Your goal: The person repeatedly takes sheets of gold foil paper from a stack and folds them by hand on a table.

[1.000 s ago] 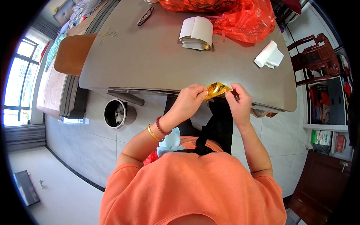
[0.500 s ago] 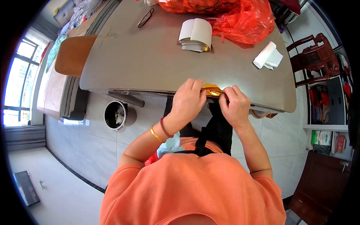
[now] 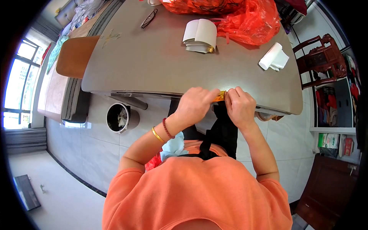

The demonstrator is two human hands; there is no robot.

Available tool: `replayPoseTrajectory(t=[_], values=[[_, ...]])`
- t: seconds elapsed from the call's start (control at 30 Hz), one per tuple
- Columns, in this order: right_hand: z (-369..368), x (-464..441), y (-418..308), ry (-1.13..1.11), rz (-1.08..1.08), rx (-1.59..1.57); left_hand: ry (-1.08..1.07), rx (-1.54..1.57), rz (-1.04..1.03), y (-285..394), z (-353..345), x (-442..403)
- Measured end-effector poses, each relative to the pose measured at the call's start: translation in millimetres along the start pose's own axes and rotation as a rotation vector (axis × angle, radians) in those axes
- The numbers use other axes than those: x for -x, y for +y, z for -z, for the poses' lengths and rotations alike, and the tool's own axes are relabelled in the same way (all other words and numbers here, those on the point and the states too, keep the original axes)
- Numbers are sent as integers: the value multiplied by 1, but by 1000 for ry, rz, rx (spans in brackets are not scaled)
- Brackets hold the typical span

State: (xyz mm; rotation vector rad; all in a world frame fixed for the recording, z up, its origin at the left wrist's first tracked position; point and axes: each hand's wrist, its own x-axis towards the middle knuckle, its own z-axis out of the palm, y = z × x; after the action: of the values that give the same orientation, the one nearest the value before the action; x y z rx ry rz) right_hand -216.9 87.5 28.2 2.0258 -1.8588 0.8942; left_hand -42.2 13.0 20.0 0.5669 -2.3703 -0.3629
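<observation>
A small folded piece of shiny gold foil paper [image 3: 219, 97] is held between my two hands at the near edge of the table [image 3: 153, 69]. My left hand [image 3: 194, 105] is closed, its fingers gripping the foil's left side. On the other side, my right hand [image 3: 240, 108] pinches the right end between thumb and fingers. Much of the foil is hidden behind the fingers. Farther up on the tabletop lies a thick stack of whitish paper sheets [image 3: 200, 32], with a bit of gold showing at its lower corner.
Red plastic bags [image 3: 253, 23] fill the far side of the table. Eyeglasses [image 3: 149, 18] lie at the upper left, a white paper roll [image 3: 273, 56] at the right. A waste bin [image 3: 132, 119] stands on the floor, near a brown chair [image 3: 76, 56]. A carved wooden chair [image 3: 320, 61] is at right.
My left hand has shifted slightly right and down, closer to my right hand. Less of the gold foil paper shows between the fingers now. My right hand stays nearly in place.
</observation>
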Motion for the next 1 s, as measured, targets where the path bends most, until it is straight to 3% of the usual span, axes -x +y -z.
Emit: replayPoseTrajectory(t=[0.1,0.3,0.5,0.7,0.77,0.9,0.93,1.0], values=[[3,-1,-4,-42,54,-68,105,171,251,-7,-1,-4],[1,-2,-2,-107,-156,-320,94,147,158,-7,7,-2],[5,-13,10,-209,-325,-568,26,355,333,-9,21,-11],[15,-65,41,-161,-609,-935,285,284,466,-63,47,-12],[29,-109,44,20,-515,-987,319,206,518,-92,47,-2],[50,-220,55,230,-307,-827,357,165,587,-107,46,6],[46,-255,65,273,-345,-827,361,165,600,-104,45,6],[36,-324,94,303,-292,-510,392,132,515,-104,42,6]])
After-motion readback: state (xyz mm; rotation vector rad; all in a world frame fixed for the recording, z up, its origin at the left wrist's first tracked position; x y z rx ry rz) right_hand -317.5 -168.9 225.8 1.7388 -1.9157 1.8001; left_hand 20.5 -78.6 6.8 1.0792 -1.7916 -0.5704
